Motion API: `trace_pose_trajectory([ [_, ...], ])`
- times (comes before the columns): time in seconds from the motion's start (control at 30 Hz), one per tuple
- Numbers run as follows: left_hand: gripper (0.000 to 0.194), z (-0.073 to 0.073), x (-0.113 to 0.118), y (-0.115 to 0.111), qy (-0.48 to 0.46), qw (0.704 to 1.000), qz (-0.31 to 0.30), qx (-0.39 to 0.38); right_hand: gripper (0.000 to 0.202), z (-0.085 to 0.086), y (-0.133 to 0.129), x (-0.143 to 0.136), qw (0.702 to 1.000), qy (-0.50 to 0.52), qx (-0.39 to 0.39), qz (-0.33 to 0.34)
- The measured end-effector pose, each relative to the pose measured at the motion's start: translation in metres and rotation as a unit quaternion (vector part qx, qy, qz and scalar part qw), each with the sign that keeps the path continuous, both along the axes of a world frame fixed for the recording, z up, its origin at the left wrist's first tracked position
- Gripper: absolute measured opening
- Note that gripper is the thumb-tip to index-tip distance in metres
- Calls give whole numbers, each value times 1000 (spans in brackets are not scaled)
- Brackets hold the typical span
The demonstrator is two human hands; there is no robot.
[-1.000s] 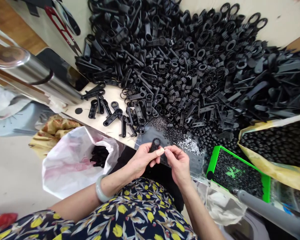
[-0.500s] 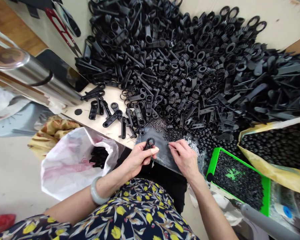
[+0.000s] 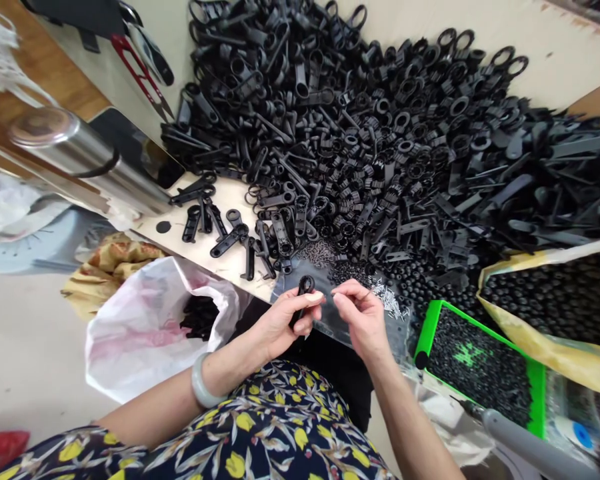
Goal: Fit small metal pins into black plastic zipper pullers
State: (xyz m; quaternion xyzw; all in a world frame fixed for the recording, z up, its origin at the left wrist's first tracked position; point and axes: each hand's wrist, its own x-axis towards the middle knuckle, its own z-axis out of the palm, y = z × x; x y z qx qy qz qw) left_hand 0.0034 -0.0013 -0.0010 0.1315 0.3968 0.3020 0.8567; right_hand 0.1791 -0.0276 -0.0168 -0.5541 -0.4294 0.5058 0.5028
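My left hand [image 3: 293, 312] is closed around a black plastic handle piece with a ring-shaped end [image 3: 306, 285], the ring pointing up and away from me. Close by on the right, my right hand [image 3: 363, 313] pinches thumb and forefinger together; a tiny dark piece seems to show at the tips, too small to name. A small gap separates the two hands. Beneath them lies a dark grey mat [image 3: 330, 327]. At its far edge are little heaps of brownish small parts [image 3: 317, 253], tiny black parts [image 3: 350, 272] and silver pins [image 3: 390, 300].
A large heap of black plastic parts [image 3: 340, 120] covers the table's back. Several joined handles [image 3: 230, 240] lie left. A steel flask [image 3: 87, 157] and a white bag [image 3: 130, 333] are farther left. At right are a green tray [image 3: 537, 400], a yellow-edged sack [image 3: 545, 333] and a grey electric screwdriver [image 3: 525, 437].
My right hand has come closer to my left, its fingertips still pinched. The ring-ended piece in my left hand has tilted slightly. The whole view has shifted a little.
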Motion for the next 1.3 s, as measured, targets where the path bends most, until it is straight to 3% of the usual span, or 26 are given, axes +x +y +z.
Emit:
trace_pose_trajectory([
  [0.17, 28, 1, 2, -3, -18, 1000, -2, 5, 19, -7, -6, -16, 994, 104, -39, -15],
  [0.3, 26, 0, 2, -6, -13, 1000, 2, 12, 24, -7, -9, -20, 993, 105, -50, -28],
  [0.67, 30, 1, 0, -7, 41, 996, 4, 74, 22, -15, -13, -15, 999, 29, -19, -18],
  [0.8, 34, 0, 0, -9, 67, 993, -6, 98, 20, -11, -13, -11, 999, -46, 9, -7],
  [1.03, 32, -7, 3, -14, 105, 983, 7, 149, 10, 8, -15, -4, 971, -217, 99, 26],
  [1.17, 30, -6, 8, -13, 112, 983, 32, 139, 17, 9, -19, -4, 963, -234, 131, 30],
  [1.3, 32, -6, 10, -13, 110, 984, 9, 142, 19, 5, -23, -1, 958, -252, 136, 15],
])
